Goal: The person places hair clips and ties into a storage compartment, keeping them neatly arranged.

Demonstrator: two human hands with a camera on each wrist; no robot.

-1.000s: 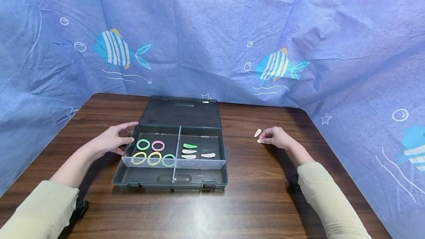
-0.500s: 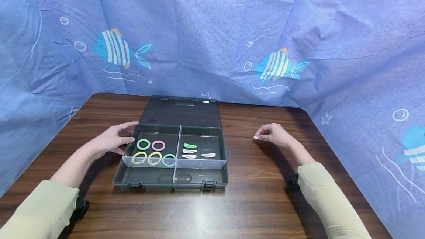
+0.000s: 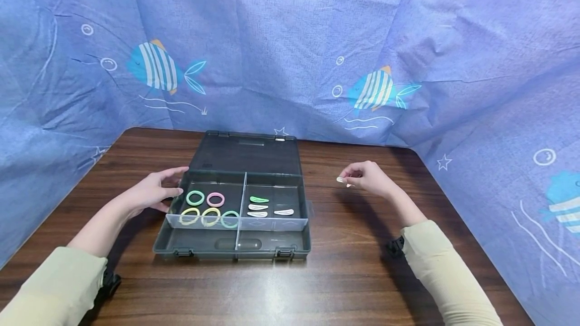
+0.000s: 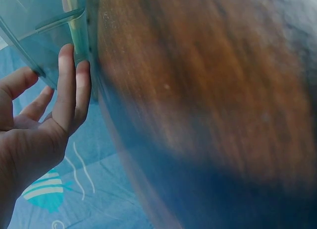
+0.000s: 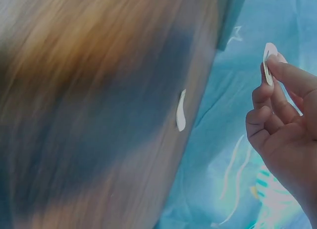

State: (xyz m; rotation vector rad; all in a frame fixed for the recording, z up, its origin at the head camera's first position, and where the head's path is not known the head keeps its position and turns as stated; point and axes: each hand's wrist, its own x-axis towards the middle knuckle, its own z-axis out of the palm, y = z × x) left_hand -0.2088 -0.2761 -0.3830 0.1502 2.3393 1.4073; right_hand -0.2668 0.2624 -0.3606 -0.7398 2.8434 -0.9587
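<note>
My right hand [image 3: 369,179] is raised over the table right of the box, pinching a white snap hair clip [image 5: 268,65] between thumb and fingers. Below it a second white hair clip [image 5: 181,112] lies on the table. My left hand [image 3: 151,190] rests at the left side of the dark see-through organizer box [image 3: 267,254], fingers spread and fairly straight at its wall. Inside, the left compartment holds several ring hair ties, such as a pink hair tie [image 3: 215,199]. A green hair clip [image 3: 259,199] and white hair clips [image 3: 284,212] lie in the right compartment.
The box lid [image 3: 251,152] lies folded back behind the box. Two narrower compartments run along the box front. The brown wooden table [image 3: 217,291] ends at a blue fish-print cloth [image 3: 281,54] behind and at the sides.
My right hand has lifted the hair clip and moved left and up, uncovering the second clip on the table. My left hand and the box stay in place.
</note>
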